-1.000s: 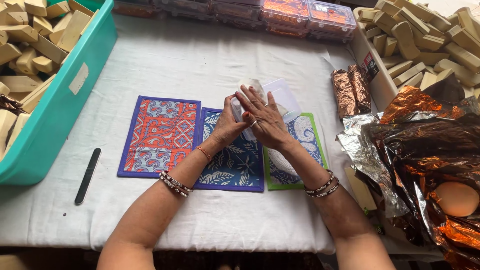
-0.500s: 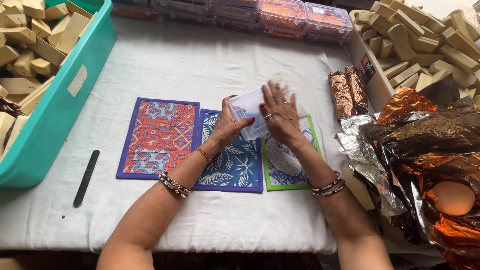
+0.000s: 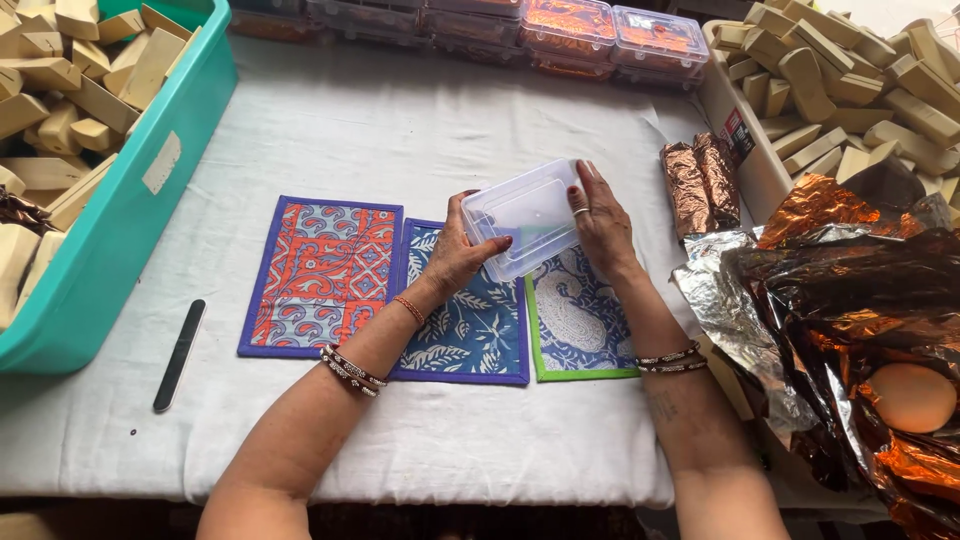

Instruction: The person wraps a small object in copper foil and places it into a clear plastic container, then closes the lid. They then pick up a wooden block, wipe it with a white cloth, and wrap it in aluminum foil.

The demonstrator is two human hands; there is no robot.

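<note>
Clear plastic box (image 3: 522, 216) was the thing in both hands, held a little above the worktop (image 3: 400, 130), over the upper edges of the blue leaf-pattern mat (image 3: 462, 325) and the green-bordered mat (image 3: 580, 318). A second earlier the right hand (image 3: 603, 222) lay flat on top of the box and covered it, pressing on something pale inside. Now this hand had moved to the right end of the box, with fingers on the edge. The left hand (image 3: 455, 252) stayed at the left end, its grip clenched on the corner with the thumb on top. So each hand's grip was closed on one end of the box, and the flat ribbed face of the box was fully visible and tilted.

The pale thing could no longer be seen clearly; it seemed the box was now closed over it, but this was only a judgement.

To the left of the box lay the orange-and-blue mat (image 3: 322, 275). To the right of the box were two copper foil-wrapped bars (image 3: 703, 180), and farther right a pile of crumpled foil (image 3: 850, 300). Closed boxes with orange contents (image 3: 610, 25) stood beyond the box, at the far edge.
</note>
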